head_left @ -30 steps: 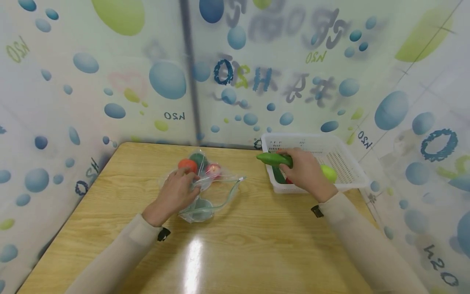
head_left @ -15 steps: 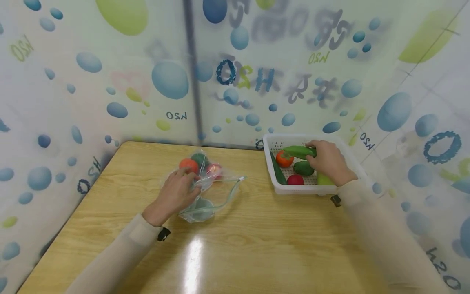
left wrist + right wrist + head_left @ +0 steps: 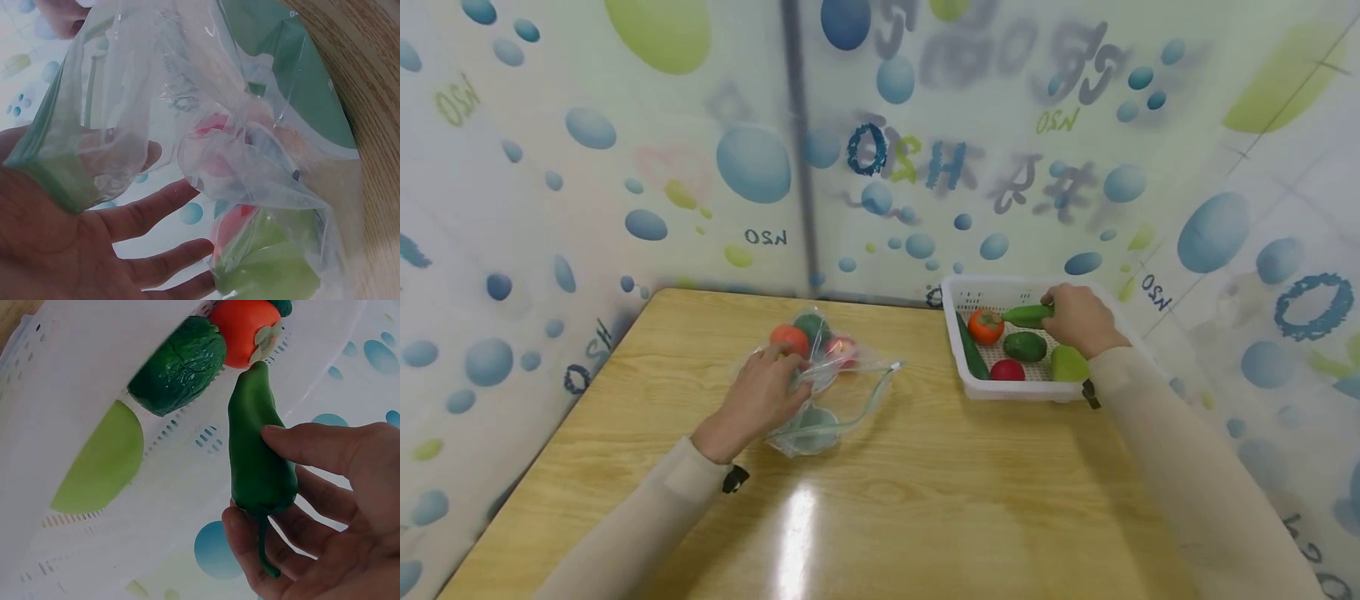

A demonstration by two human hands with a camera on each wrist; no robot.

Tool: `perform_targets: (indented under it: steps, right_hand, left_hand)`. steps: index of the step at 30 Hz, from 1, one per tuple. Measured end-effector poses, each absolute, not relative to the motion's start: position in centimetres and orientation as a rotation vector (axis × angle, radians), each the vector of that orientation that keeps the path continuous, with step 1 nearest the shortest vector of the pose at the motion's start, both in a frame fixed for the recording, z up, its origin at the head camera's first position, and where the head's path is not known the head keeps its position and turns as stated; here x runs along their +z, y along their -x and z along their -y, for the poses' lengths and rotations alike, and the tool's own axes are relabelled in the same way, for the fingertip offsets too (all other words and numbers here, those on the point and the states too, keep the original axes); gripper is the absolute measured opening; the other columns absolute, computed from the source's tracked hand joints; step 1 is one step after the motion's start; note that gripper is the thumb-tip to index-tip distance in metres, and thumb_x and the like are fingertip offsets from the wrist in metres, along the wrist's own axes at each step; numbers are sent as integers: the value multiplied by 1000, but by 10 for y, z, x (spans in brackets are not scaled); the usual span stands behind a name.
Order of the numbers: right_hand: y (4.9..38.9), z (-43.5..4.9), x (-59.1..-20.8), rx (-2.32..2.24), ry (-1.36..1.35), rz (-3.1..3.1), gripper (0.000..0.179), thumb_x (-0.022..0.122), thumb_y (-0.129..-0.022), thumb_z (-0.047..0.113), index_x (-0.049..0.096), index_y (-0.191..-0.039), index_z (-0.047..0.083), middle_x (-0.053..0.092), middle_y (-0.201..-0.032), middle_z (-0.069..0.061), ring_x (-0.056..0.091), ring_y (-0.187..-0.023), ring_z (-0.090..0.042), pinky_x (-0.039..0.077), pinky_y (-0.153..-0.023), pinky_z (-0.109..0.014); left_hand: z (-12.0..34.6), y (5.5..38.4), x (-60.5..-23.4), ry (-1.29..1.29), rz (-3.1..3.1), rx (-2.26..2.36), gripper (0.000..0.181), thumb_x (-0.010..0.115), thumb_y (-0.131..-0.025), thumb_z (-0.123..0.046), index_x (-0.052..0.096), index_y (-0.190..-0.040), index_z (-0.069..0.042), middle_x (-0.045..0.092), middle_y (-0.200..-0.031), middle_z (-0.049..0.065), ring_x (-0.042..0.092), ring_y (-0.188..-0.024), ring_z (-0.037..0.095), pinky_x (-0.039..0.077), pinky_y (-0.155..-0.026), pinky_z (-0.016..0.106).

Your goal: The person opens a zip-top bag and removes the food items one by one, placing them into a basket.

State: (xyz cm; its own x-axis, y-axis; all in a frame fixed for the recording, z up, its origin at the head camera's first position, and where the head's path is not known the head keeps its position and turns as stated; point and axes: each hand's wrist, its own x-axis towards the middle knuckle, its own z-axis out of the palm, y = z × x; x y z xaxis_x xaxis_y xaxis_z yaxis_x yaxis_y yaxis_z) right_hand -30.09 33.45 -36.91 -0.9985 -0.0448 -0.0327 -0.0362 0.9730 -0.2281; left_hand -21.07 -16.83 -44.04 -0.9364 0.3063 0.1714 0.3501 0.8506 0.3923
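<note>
Occupying the right hand's (image 3: 1081, 319) grip, pinched by thumb and fingers: one glossy green tapered pepper (image 3: 1030, 316), over the white perforated plastic basket (image 3: 1000, 389). Shifted rightward since one second ago, when its tip overhung the basket's left wall. Long axis: left-right; tip leftward. Left of basket: left hand (image 3: 763, 402), fingers loosely extended, touching clear plastic bag (image 3: 827, 379).

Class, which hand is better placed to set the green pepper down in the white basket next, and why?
Probably the right hand: it holds the green pepper at the white basket, while the left hand is away at the plastic bag.
</note>
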Motion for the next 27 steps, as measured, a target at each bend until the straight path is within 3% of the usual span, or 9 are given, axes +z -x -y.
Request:
perform_targets:
  steps: [20, 27]
  right_hand:
    - [312, -330, -370, -284, -26, -3017, 47, 67, -105, 5, 68, -149, -13, 73, -142, -39, 68, -110, -44, 62, -92, -62]
    - [312, -333, -372, -273, -28, -2992, 50, 64, -105, 3, 66, -153, -12, 69, -149, -40, 71, -122, -50, 63, -98, -66]
  left_hand:
    - [170, 208, -440, 535, 2894, -642, 28, 78, -105, -16, 82, -127, 1, 68, -154, 35, 68, -139, 59, 54, -118, 73]
    - [170, 208, -440, 527, 2900, -637, 28, 78, -105, -16, 82, -127, 1, 68, -154, 35, 67, -139, 60, 54, -118, 73]
